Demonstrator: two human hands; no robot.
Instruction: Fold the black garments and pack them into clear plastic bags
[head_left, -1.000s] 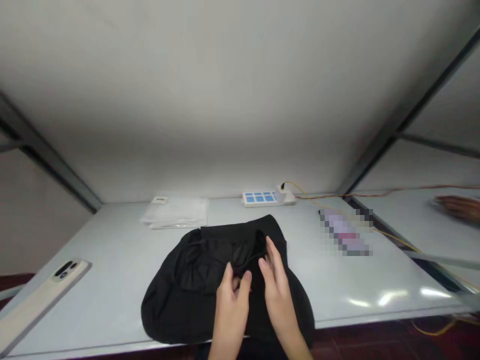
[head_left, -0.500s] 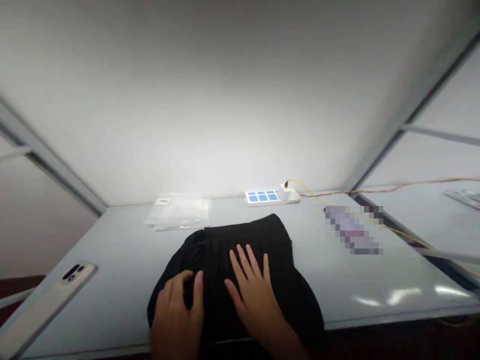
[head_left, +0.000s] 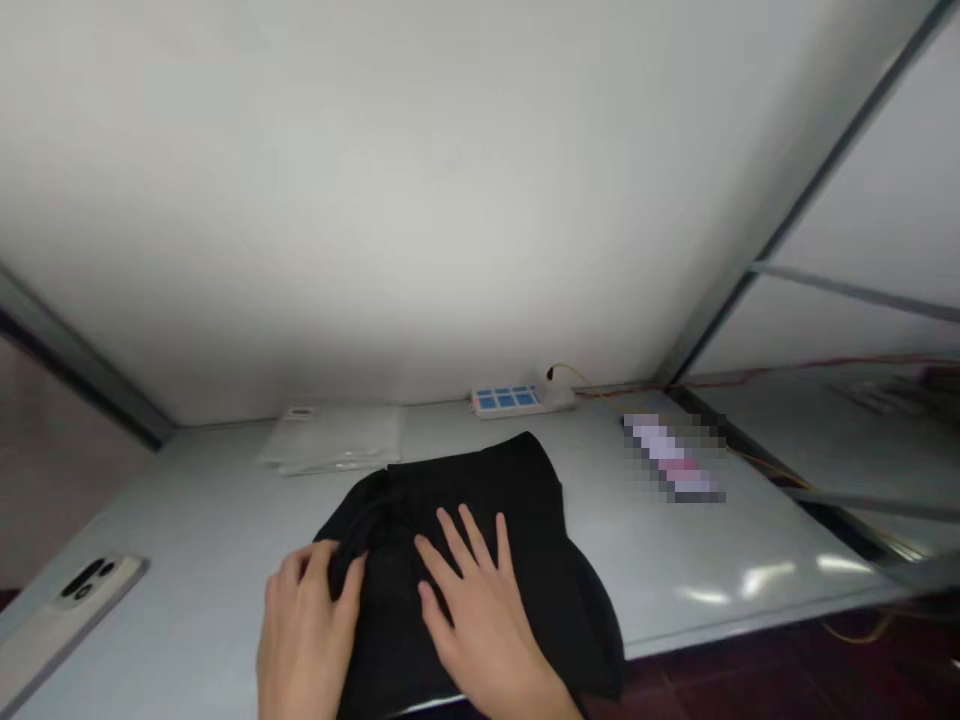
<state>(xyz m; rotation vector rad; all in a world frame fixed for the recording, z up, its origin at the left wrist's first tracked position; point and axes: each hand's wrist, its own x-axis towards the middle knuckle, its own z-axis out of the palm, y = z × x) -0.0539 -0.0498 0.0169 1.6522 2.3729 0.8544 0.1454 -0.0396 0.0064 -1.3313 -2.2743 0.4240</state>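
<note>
A black garment (head_left: 517,480) lies spread on the white table before me, its lower part hanging over the front edge. I cannot tell what kind of garment it is. My left hand (head_left: 304,630) is at its left side, with the fingers curled at the edge and cloth bunched between thumb and forefinger. Flat on the middle of the cloth rests my right hand (head_left: 487,610), open, fingers spread and nothing held. Creases run through the fabric near the left hand.
Clear plastic bags (head_left: 337,435) lie at the back left. A power strip (head_left: 506,400) with a plug and yellow cable stands against the wall. A pale phone-like object (head_left: 86,605) is at the left; a blurred-out item (head_left: 671,460) lies right. Metal posts (head_left: 780,235) frame the table (head_left: 199,560).
The view has shifted, so the table and its things appear further left. My left hand has closed in on the garment's left edge. My right hand stays flat on the cloth, fingers slightly wider.
</note>
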